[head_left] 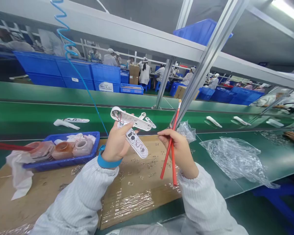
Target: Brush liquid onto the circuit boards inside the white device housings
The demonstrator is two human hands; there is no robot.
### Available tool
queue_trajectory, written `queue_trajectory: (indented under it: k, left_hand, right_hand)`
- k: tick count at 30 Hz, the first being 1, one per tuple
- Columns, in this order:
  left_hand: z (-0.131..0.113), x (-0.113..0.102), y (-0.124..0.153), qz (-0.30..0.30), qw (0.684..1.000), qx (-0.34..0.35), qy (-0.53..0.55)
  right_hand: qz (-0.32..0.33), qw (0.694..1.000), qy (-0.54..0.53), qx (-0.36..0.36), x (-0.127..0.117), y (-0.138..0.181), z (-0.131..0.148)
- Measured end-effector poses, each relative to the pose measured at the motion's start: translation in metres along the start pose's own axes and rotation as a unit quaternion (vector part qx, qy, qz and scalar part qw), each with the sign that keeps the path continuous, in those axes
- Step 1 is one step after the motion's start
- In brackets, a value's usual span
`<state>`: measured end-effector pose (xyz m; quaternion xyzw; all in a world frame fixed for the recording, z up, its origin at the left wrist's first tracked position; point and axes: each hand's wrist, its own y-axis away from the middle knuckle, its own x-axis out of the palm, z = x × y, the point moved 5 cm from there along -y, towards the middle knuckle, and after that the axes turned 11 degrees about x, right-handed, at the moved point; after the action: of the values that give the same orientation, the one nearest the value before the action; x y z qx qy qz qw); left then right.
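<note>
Centre frame, the hands are apart. The left hand [117, 140] grips a white two-part housing [144, 124]; twisting its halves could strain the thin wires [120, 117]. The right hand [176, 143] clasps two red sticks [165, 166], whose splayed ends might scatter small metal pieces [130, 183] on the cardboard [107, 212] below.

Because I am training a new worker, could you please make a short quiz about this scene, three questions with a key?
1. What does the right hand hold? a) a yellow cloth, b) two slim red sticks, c) a black hammer.
2. True or false: the left hand holds elongated white plastic casings.
3. Fill in: the rounded orange pot sits in a ____.

Key: 1. b; 2. true; 3. blue plastic tray.
</note>
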<state>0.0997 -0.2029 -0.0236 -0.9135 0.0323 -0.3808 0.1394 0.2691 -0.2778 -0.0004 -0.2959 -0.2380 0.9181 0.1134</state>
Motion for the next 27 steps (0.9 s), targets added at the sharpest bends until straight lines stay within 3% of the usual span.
queue_trajectory:
  k: [13, 20, 27]
  left_hand:
    - [0.007, 0.014, 0.02, 0.003, 0.999, -0.033, -0.005]
    - [0.009, 0.014, 0.025, -0.009, 0.999, -0.042, 0.017]
    - [0.011, 0.015, 0.029, -0.012, 0.998, -0.04, 0.036]
  right_hand:
    - [-0.123, 0.983, 0.125, -0.059, 0.022, -0.005, -0.001]
    - [-0.12, 0.985, 0.123, 0.024, 0.023, -0.006, -0.004]
    - [-0.09, 0.989, -0.001, 0.118, 0.019, -0.013, -0.011]
